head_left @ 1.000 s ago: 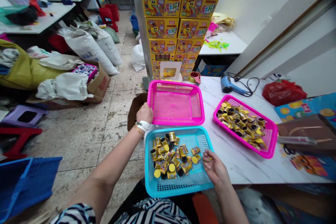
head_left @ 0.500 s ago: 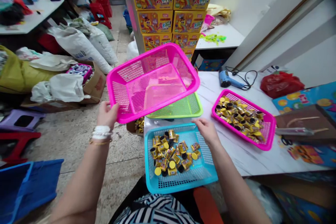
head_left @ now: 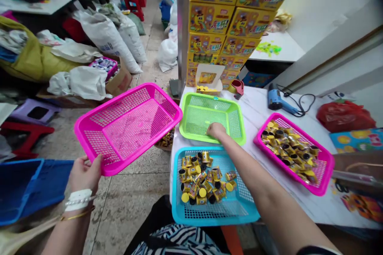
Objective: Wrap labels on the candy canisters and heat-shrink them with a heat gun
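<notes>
My left hand [head_left: 85,173] grips the near left corner of a bare pink plastic basket [head_left: 128,127], held tilted over the floor left of the table. Over the green basket [head_left: 211,97] hangs my right hand [head_left: 217,130], its fingers curled; a small pale piece shows on the basket floor beside them. Whether those fingers hold anything is hidden. Nearest to me, a blue basket [head_left: 215,219] carries many small yellow cups [head_left: 206,181] with black or yellow ends. A second pink basket [head_left: 324,167] at the right holds more such cups.
Stacked yellow cartons [head_left: 227,20] rise behind the table [head_left: 251,107]. An opened display box [head_left: 206,81] and a red tape dispenser [head_left: 237,87] stand before them. A blue heat gun [head_left: 279,99] with its cord and a red bag [head_left: 344,115] lie right. A blue bin [head_left: 20,187] is at left.
The pink basket has moved left and down with my left hand, away from above the green basket. My right hand has gone from the blue basket's far edge to over the green basket.
</notes>
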Demonstrator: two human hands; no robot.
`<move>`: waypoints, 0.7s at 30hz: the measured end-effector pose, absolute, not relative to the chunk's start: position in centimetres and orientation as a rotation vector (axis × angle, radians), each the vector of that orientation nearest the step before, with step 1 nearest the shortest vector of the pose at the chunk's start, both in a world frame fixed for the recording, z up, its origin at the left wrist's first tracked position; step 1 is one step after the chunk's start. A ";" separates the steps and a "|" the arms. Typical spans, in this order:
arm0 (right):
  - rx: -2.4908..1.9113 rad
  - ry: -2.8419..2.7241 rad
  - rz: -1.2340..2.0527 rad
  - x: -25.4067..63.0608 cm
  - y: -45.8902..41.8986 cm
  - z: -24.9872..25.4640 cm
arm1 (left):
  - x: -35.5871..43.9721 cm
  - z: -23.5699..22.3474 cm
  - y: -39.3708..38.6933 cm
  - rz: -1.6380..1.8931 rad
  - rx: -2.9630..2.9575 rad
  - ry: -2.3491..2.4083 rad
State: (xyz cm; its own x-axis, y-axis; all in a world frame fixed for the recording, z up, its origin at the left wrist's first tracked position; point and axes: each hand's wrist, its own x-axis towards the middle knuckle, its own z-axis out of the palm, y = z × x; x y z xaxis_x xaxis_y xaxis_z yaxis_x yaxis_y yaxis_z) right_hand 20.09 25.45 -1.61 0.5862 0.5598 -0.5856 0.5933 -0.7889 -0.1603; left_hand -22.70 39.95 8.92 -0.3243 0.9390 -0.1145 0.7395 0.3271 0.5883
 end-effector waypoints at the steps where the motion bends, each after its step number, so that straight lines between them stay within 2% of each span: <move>1: 2.714 1.031 -0.975 20.0 25.1 -2.1 | -22.9 8.8 39.9 0.613 1.406 2.117; 5: 2.623 1.130 -0.948 19.9 24.2 -3.5 | -22.7 8.6 39.7 0.740 1.167 2.001; 11: 2.613 1.161 -0.978 20.0 24.8 -4.4 | -21.2 9.4 39.4 0.717 1.129 1.968; 21: 2.825 1.081 -1.131 18.6 25.7 -2.8 | -22.0 9.5 39.4 0.784 1.173 1.853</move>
State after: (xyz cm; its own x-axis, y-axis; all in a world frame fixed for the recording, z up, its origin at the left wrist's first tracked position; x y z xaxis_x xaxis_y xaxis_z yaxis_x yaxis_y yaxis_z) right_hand 18.59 25.71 -2.81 0.5314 0.6155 -0.5821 0.5540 -0.7723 -0.3108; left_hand -22.02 39.42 9.48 -0.2596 0.9206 -0.2918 0.4317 0.3809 0.8176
